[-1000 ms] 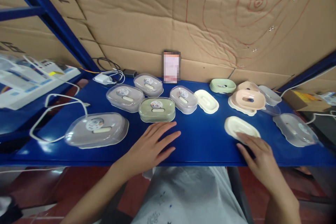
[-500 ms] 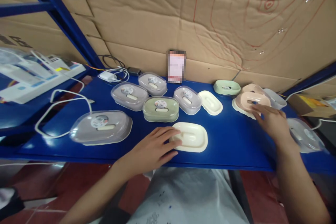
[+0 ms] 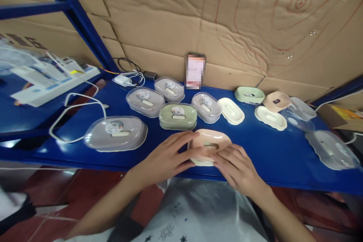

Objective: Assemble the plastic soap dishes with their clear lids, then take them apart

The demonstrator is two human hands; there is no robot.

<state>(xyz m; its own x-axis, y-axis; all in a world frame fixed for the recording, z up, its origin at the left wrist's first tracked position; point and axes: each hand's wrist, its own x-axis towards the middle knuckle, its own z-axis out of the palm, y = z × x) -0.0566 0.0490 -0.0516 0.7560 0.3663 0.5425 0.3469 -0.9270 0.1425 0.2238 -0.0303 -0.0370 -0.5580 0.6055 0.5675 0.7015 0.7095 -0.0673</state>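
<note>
At the front of the table, a pink oval soap-dish shell (image 3: 214, 136) with a slot in its top sits over a cream oval base (image 3: 204, 163), whose front rim shows below it. My left hand (image 3: 166, 157) grips the shell's left end, fingers over its rim and side. On the other end, my right hand (image 3: 239, 168) is closed on the front right edge, fingertips near the slot. Whether the two parts fit fully together is hidden by my fingers. Just behind stands a green soap dish with a clear lid (image 3: 177, 117).
Several lidded grey soap dishes (image 3: 116, 134) stand at left and centre. Cream bases (image 3: 232, 111), a green shell (image 3: 249, 94), another pink shell (image 3: 275, 101) and clear lids (image 3: 331, 149) lie at right. A phone (image 3: 195, 71) leans on cardboard; a white cable (image 3: 66, 141) loops at left.
My right hand has brought the front pink shell from the right-hand group onto the cream base at centre. My left hand has moved from the base's edge to the shell.
</note>
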